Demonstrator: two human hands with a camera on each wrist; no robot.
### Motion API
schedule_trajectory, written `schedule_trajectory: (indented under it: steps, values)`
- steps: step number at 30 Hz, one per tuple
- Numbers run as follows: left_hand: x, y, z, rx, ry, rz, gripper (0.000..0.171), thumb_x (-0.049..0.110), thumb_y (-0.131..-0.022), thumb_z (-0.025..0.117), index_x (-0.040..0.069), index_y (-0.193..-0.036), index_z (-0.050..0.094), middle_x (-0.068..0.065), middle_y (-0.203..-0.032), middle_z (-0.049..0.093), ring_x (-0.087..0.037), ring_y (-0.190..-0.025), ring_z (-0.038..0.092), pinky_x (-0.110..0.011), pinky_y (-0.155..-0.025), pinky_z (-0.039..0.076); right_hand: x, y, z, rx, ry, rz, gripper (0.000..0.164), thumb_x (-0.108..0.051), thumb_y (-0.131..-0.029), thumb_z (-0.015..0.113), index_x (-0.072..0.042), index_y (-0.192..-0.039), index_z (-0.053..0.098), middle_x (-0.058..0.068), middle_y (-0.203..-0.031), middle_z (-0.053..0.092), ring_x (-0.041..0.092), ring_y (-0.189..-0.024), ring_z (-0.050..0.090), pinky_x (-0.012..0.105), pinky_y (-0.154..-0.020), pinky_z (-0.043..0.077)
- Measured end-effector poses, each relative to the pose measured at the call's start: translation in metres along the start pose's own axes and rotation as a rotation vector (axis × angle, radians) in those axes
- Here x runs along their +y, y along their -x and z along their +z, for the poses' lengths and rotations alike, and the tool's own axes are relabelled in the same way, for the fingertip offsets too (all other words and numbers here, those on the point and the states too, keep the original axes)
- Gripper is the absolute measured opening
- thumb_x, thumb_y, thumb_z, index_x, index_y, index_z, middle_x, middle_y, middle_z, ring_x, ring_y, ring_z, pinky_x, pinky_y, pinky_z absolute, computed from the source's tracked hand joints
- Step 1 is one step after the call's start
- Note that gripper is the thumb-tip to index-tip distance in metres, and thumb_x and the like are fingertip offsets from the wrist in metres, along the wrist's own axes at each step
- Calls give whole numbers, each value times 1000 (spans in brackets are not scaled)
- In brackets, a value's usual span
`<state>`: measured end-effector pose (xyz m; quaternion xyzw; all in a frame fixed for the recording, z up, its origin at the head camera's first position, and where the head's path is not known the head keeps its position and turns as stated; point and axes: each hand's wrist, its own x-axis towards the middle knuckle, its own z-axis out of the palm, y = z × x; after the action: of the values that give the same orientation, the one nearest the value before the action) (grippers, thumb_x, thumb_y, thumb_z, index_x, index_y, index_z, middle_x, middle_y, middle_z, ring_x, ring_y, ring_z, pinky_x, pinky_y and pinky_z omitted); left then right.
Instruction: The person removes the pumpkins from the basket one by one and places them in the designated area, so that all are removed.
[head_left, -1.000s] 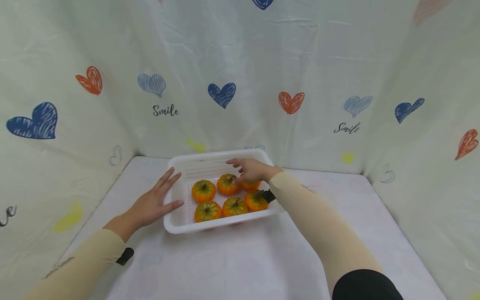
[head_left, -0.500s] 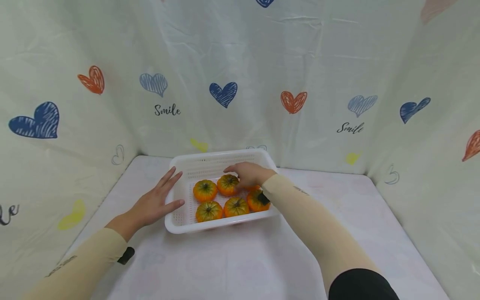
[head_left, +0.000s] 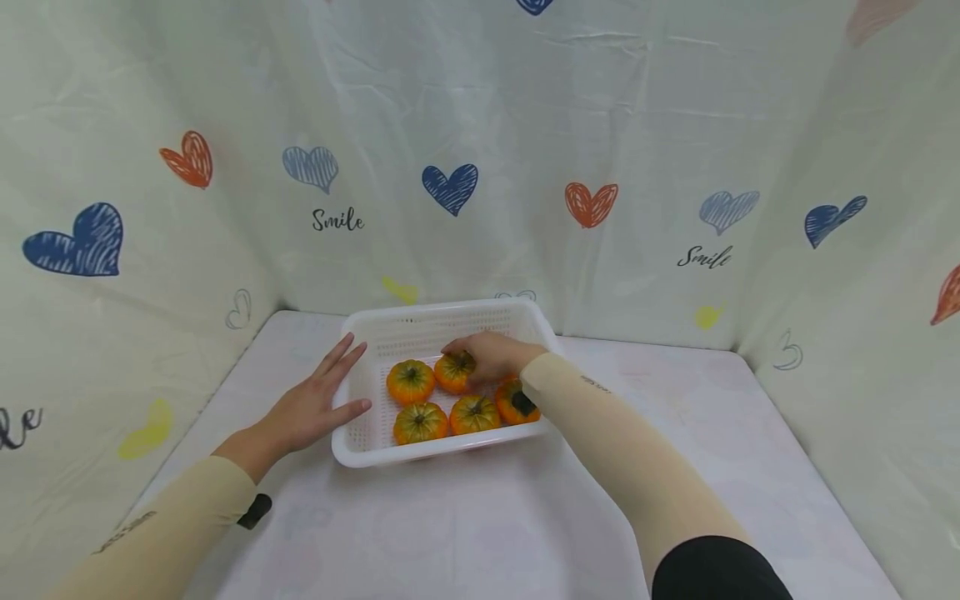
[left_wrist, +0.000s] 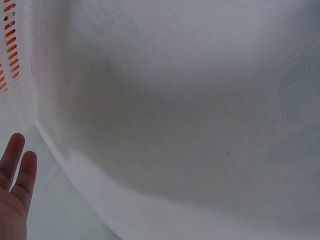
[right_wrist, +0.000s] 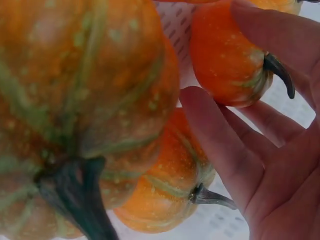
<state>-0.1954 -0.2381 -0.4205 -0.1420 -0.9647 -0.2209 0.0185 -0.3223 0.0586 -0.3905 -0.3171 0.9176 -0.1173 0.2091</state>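
Observation:
A white plastic basket with slotted walls holds several small orange pumpkins with green-streaked tops. My right hand reaches inside and grips the back middle pumpkin. In the right wrist view its thumb and fingers bend around that pumpkin, whose dark stem points toward the palm. Another pumpkin lies just beside the fingers, and a large blurred one fills the left. The back right pumpkin is hidden by the right hand in the head view. My left hand, fingers spread and straight, rests at the basket's left rim.
The basket stands near the back edge of a table with a white cover. Behind and at both sides hangs a pale curtain printed with hearts. In the left wrist view the basket's outer wall is at the left.
My right hand has lowered into the basket and moved slightly left, its fingers closing around the back middle pumpkin. The left hand stays at the rim.

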Motion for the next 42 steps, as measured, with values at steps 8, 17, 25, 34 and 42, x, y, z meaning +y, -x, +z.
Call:
schedule_trajectory:
  steps: [8, 17, 25, 34, 42]
  values:
    - [1, 0, -1, -5, -1, 8, 85, 50, -94, 60, 15, -160, 18, -9, -167, 0, -49, -135, 40, -64, -92, 47, 4, -1, 5, -6, -89, 10, 65, -25, -84, 82, -30, -143, 55, -3, -139, 56, 19, -110, 53, 37, -104, 43]
    - [3, 1, -3, -7, 8, 9, 86, 50, -95, 60, 15, -160, 17, -10, -167, 0, -50, -135, 39, -64, -92, 47, 5, 1, 9, -54, -207, 2, 71, -26, -87, 80, -29, -150, 47, 4, -135, 54, 20, -79, 65, 30, -69, 57]
    - [4, 1, -4, -12, 10, 6, 85, 48, -94, 61, 15, -160, 17, -10, -167, 0, -50, -135, 38, -65, -93, 46, 6, 0, 11, -50, -255, 4, 72, -24, -86, 80, -29, -150, 47, 7, -134, 54, 20, -70, 65, 30, -64, 58]
    - [3, 1, -3, -12, 18, 3, 84, 46, -95, 61, 15, -160, 18, -10, -167, 0, -50, -135, 38, -66, -94, 45, 4, 5, 10, -28, -299, 14, 70, -23, -87, 80, -27, -149, 48, 9, -134, 53, 20, -74, 63, 31, -65, 58]
    - [0, 1, 0, -5, 16, 1, 85, 46, -95, 61, 16, -161, 17, -9, -167, -1, -51, -135, 38, -66, -94, 44, 5, 5, 9, -33, -337, -1, 72, -23, -88, 79, -28, -151, 45, 9, -127, 54, 22, -72, 62, 32, -65, 58]
